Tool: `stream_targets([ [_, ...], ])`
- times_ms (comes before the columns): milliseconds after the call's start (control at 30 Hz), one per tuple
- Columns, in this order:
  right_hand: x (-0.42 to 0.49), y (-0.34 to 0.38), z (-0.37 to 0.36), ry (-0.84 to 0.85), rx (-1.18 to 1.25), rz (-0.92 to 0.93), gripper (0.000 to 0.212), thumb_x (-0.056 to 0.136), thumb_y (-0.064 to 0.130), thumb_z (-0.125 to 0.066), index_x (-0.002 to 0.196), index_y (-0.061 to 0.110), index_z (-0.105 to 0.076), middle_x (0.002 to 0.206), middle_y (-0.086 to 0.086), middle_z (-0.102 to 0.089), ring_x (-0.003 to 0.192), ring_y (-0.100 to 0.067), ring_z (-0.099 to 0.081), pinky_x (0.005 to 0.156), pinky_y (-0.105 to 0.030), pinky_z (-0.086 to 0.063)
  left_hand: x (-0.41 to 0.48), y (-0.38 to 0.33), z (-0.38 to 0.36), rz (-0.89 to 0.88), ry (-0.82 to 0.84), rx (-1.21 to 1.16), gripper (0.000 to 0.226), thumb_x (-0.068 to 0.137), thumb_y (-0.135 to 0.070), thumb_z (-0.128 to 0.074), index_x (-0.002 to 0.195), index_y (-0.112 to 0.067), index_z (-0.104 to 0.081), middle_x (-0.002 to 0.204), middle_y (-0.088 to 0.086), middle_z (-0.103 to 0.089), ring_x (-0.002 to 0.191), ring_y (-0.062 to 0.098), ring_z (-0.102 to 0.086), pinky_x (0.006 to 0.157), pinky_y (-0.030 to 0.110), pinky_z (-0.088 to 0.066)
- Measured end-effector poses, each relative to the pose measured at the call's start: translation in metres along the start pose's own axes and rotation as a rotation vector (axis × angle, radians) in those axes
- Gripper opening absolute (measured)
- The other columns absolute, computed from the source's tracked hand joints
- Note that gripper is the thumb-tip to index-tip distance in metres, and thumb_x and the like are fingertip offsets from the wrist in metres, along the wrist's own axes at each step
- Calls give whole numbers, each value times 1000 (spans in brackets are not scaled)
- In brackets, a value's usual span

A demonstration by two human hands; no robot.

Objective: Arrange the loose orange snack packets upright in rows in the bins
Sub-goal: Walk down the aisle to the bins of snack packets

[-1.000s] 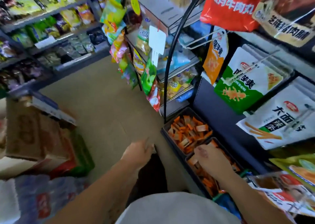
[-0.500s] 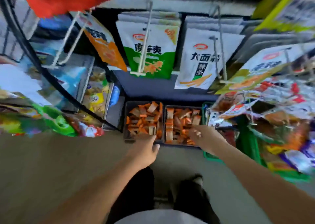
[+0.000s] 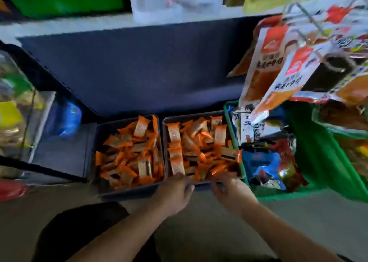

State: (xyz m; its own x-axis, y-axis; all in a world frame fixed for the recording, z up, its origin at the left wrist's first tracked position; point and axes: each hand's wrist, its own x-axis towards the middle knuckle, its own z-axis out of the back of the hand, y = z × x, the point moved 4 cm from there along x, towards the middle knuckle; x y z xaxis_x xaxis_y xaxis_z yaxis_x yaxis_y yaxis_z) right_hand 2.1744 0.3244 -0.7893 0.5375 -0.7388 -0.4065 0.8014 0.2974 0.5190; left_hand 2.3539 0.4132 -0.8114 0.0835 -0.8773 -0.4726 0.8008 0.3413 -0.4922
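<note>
Orange snack packets [image 3: 129, 154] fill the left bin [image 3: 129, 193], loose and jumbled, lying at all angles, no rows. Far left edge is motion-blurred: yellow and green goods [image 3: 10, 114] cut off by the frame, a blue pack [image 3: 67, 118] beside them, labels unreadable. Dark shelf panel [image 3: 129, 68] runs behind both bins; bags hanging above it are cropped at the top.

Right bin [image 3: 189, 116] sits touching the left bin and holds more orange packets [image 3: 199, 148], also jumbled, a few standing near the far wall.

Left hand [image 3: 175, 192] is at the near rim of the right bin, by the divide between bins. Its fingertips are hidden among the packets and smeared; can't tell whether it holds one.

Right hand [image 3: 229, 190] is at the near right corner of the same bin, fingers bent down onto the packets. Blur again, so grip can't be told.

Green basket [image 3: 318, 162] is just beside the right bin, with mixed packs inside, partly covered by hanging bags [image 3: 264, 62]. The right side is cropped.

Floor [image 3: 199, 232] shows under the forearms.

Versus half a second ago: the view is much closer and steeper and the bins look larger. Left hand has shifted from the left bin's near rim to the right bin's. Right hand has stayed at the right bin's near corner. Packets are as untidy as before.
</note>
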Motion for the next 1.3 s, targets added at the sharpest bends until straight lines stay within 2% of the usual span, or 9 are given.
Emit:
stream_targets([
  [67, 21, -24, -35, -93, -34, 88, 49, 94, 56, -40, 104, 25, -75, 109, 2, -72, 103, -26, -69, 76, -41, -57, 25, 21, -31, -35, -42, -18, 35, 106, -49, -36, 119, -37, -65, 105, -10, -64, 93, 11, -61, 82, 38, -54],
  [333, 34, -54, -77, -349, -200, 172, 49, 99, 54, -41, 99, 23, -79, 103, 2, -69, 100, -30, -64, 80, -43, -57, 37, 45, -74, -120, -305, 121, 46, 109, -51, -31, 116, -30, -72, 108, -1, -71, 103, 22, -63, 80, 35, -48],
  [467, 20, -48, -81, -207, -310, 66, 52, 103, 62, -31, 121, 35, -71, 129, 8, -60, 121, -25, -54, 100, -43, -49, 19, 46, -66, -89, -320, 146, 52, 109, -53, -33, 116, -24, -76, 106, 2, -66, 106, 22, -58, 80, 36, -45],
  [633, 15, -60, -86, -133, -358, 56, 36, 103, 54, -46, 122, 36, -71, 129, 3, -55, 124, -27, -48, 99, -43, -49, 12, 47, -69, -43, -177, 88, 55, 104, -57, -43, 81, -16, -70, 92, 5, -67, 85, 24, -64, 74, 42, -54],
  [833, 18, -73, -92, -150, -221, 9, 24, 91, 58, -67, 108, 44, -77, 110, 15, -49, 123, -18, -48, 102, -38, -47, 7, 57, -88, -161, -246, 120, 38, 99, -56, -57, 110, -27, -79, 107, -5, -70, 100, 15, -64, 85, 36, -55],
  [1000, 12, -75, -93, -206, -204, 26, 25, 92, 57, -68, 109, 42, -77, 118, 15, -55, 121, -13, -46, 104, -34, -46, 7, 59, -82, -180, -271, 90, 31, 97, -53, -62, 108, -28, -78, 106, -9, -71, 99, 12, -65, 82, 30, -52],
  [1100, 2, -72, -94, -141, -182, 28, 28, 94, 59, -63, 105, 39, -79, 111, 19, -59, 112, -7, -53, 97, -31, -51, -2, 57, -86, -166, -250, 86, 27, 97, -51, -65, 106, -29, -78, 105, -11, -70, 98, 10, -64, 82, 30, -52],
  [1200, -6, -64, -82, -33, -66, -34, 29, 99, 57, -56, 96, 36, -75, 90, 13, -71, 82, -5, -68, 74, -28, -59, -11, 53, -91, -159, -215, 66, 23, 96, -46, -67, 103, -28, -79, 103, -11, -71, 96, 9, -65, 84, 33, -56],
  [1300, -11, -56, -56, -45, 1, -43, 30, 102, 55, -53, 90, 31, -69, 77, 4, -69, 61, -7, -64, 57, -25, -53, -14, 50, -92, -123, -200, -59, 17, 95, -42, -70, 94, -28, -79, 95, -12, -72, 89, 5, -65, 83, 38, -59],
])
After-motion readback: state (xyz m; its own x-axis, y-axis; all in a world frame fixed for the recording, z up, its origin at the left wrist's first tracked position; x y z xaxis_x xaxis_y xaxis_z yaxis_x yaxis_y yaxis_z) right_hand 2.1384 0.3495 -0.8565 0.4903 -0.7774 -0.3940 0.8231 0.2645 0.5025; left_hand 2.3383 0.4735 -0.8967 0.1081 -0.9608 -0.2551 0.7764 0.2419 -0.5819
